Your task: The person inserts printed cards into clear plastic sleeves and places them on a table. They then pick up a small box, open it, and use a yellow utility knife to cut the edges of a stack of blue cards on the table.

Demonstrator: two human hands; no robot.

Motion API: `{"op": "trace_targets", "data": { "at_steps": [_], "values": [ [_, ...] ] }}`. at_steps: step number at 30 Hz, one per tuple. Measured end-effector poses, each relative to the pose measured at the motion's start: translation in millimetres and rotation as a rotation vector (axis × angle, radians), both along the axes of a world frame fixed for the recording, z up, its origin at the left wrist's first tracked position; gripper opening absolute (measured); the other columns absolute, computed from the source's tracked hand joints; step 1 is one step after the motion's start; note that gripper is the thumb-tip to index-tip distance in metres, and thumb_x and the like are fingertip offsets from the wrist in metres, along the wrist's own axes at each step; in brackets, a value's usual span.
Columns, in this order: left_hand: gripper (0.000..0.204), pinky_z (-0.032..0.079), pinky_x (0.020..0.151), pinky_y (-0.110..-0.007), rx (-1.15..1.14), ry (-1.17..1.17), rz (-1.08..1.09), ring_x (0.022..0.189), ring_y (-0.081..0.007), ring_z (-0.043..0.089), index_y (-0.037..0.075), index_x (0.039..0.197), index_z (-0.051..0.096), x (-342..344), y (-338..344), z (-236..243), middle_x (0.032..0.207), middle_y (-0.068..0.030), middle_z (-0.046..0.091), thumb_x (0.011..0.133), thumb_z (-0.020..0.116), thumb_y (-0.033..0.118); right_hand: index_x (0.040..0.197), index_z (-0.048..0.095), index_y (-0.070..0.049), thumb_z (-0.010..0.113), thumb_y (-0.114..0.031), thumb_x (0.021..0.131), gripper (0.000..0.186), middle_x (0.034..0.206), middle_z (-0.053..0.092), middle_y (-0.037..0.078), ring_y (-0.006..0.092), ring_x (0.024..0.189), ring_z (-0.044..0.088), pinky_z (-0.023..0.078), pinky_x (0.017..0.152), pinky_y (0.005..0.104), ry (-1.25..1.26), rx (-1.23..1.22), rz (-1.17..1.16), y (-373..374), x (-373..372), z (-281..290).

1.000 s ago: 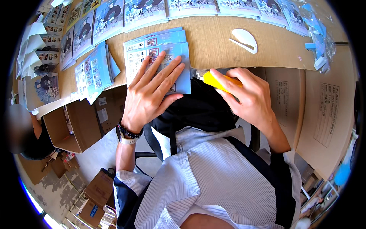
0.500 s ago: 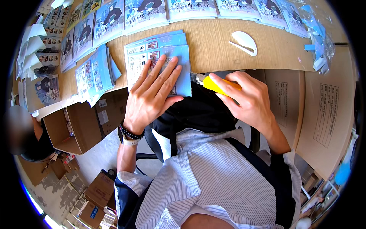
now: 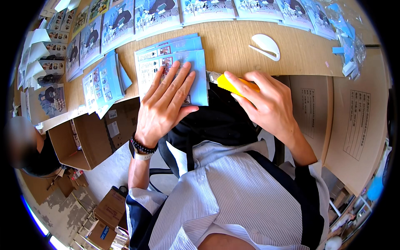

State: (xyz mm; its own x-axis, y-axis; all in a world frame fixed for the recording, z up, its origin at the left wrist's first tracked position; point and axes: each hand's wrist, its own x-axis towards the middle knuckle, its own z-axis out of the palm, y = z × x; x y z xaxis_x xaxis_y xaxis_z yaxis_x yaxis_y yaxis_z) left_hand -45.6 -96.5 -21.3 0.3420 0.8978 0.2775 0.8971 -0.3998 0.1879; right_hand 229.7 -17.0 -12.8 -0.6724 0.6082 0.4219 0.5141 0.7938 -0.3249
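My left hand (image 3: 166, 93) lies flat, fingers spread, on the top one of a few overlapping light-blue printed booklets (image 3: 196, 62). These sit at the near edge of the wooden table, the lowest one reaching past it. My right hand (image 3: 268, 100) grips a yellow utility knife (image 3: 235, 85). Its metal tip points left and is at the right edge of the top booklet; whether it touches cannot be made out. A white, curved plastic letter opener (image 3: 266, 46) lies on the table beyond my right hand.
Rows of illustrated booklets (image 3: 156, 16) line the table's far side. Another fanned blue stack (image 3: 102, 85) is on the left. Crumpled clear plastic wrap (image 3: 354, 46) lies at the right end. Cardboard boxes (image 3: 89, 139) stand below on the left, large cartons (image 3: 354, 121) on the right. Another person is at far left.
The knife and my right hand have shifted slightly left, toward the booklets. My left hand stays pressed on the pile, which has moved a touch left.
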Motion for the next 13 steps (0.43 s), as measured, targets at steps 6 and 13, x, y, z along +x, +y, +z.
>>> {"op": "trace_targets", "data": {
  "at_steps": [6, 13],
  "values": [
    [0.076, 0.037, 0.124, -0.053, -0.020, 0.031, 0.015, 0.150, -0.0315, 0.048, 0.008, 0.149, 0.061, 3.2, 1.3, 3.2, 0.155, -0.0098, 0.059, 0.088, 0.069, 0.053, 0.139, 0.071, -0.020, 0.086, -0.015, 0.083, 0.058, 0.092, 0.064, 0.001, 0.0164, 0.074, 0.067, 0.057, 0.064, 0.0306, -0.044, -0.019, -0.041, 2.3, -4.5, 8.2],
    [0.077, 0.038, 0.124, -0.053, -0.018, 0.043, 0.005, 0.150, -0.0315, 0.048, 0.008, 0.150, 0.060, 3.1, 2.8, 4.5, 0.157, -0.0097, 0.057, 0.088, 0.069, 0.052, 0.139, 0.071, -0.020, 0.085, -0.015, 0.084, 0.057, 0.096, 0.065, 0.002, 0.0189, 0.078, 0.069, 0.058, 0.066, 0.0312, -0.060, -0.040, -0.074, 6.0, -9.6, 14.3]
  ]
}}
